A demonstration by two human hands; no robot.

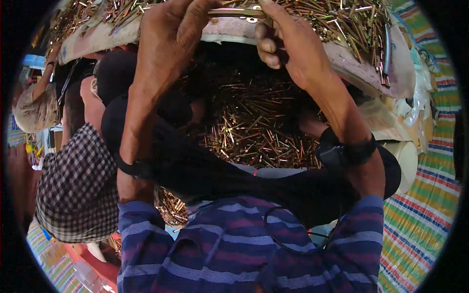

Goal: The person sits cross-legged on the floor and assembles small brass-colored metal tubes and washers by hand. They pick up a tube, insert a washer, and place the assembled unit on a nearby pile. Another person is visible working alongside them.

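A thin, flat brassy strip (234,13) stretches between my two hands at the top of the view, above the near edge of the table. My left hand (177,22) is closed on its left end, with the thumb along it. At the strip's right end, my right hand (293,36) pinches with the thumb and forefinger, its other fingers curled below; the fingertips are partly cut off by the upper edge. Small white rings (251,20) show beside the right fingers. Piles of thin, shiny brown and brassy strips (351,22) cover the tabletop around both hands.
The table's cloth-covered rim (337,53) curves in front of me. Many loose strips (259,132) lie below between my legs. A person in a checked head covering (78,185) sits close on my left, another person's arm (41,90) beyond. Striped sheeting (420,210) spreads at right.
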